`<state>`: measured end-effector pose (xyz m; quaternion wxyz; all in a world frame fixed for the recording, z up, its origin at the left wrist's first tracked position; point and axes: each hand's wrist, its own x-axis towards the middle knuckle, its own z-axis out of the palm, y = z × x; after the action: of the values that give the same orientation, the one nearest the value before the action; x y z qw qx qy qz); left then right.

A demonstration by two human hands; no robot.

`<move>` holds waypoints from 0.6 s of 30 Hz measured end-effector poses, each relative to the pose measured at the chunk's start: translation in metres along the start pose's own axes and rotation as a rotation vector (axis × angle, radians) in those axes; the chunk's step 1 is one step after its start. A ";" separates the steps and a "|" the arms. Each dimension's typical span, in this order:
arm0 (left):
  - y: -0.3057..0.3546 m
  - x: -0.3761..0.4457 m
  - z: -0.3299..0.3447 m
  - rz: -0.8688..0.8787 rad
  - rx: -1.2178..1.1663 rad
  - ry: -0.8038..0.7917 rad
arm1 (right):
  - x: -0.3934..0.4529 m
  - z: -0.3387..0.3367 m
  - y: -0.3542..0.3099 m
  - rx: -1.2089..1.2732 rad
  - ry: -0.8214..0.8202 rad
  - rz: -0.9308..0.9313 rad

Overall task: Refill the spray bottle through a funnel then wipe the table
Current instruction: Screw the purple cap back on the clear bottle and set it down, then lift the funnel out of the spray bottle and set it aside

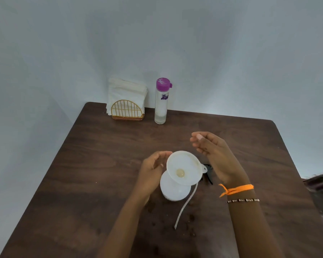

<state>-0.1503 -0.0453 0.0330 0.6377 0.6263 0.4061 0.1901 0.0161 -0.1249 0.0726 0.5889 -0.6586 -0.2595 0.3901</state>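
Funnel (183, 167) sits in bottle (172, 190) on table (82, 164).

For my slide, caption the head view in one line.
Both hands, left and right, hover open around a white funnel seated in the spray bottle on a brown table.

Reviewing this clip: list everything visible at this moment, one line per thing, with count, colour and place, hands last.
table: one, dark brown wood, fills the lower view
napkin holder: one, gold wire, far edge, left of the water bottle
napkins: a stack, white, upright in the holder
water bottle: one, clear with purple cap, far edge, upright
spray bottle: one, white, centre, cap off
funnel: one, white, seated in the spray bottle's mouth
spray head: one, black, lying right of the funnel
dip tube: one, white, on the table
left hand: beside the funnel
right hand: above the table, holding nothing
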 end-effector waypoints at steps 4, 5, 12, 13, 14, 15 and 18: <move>-0.014 -0.015 0.009 0.038 0.021 -0.082 | -0.032 0.003 0.013 0.071 0.095 0.003; -0.017 -0.017 0.011 0.051 0.034 -0.101 | -0.038 0.005 0.016 0.087 0.109 0.014; -0.025 -0.024 0.023 0.124 0.078 -0.105 | -0.064 0.015 0.035 0.020 0.133 0.057; -0.026 -0.024 0.024 0.124 0.074 -0.090 | -0.065 0.017 0.036 0.002 0.143 0.055; -0.026 -0.024 0.025 0.127 0.065 -0.072 | -0.065 0.019 0.036 -0.024 0.156 0.053; -0.027 -0.024 0.027 0.131 0.063 -0.050 | -0.065 0.021 0.037 -0.054 0.172 0.054; -0.028 -0.025 0.030 0.152 0.071 0.004 | -0.064 0.025 0.039 -0.092 0.236 0.048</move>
<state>-0.1498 -0.0880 0.0104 0.5982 0.6771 0.3650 0.2246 -0.0447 -0.1691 0.0473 0.5750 -0.7322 -0.1904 0.3114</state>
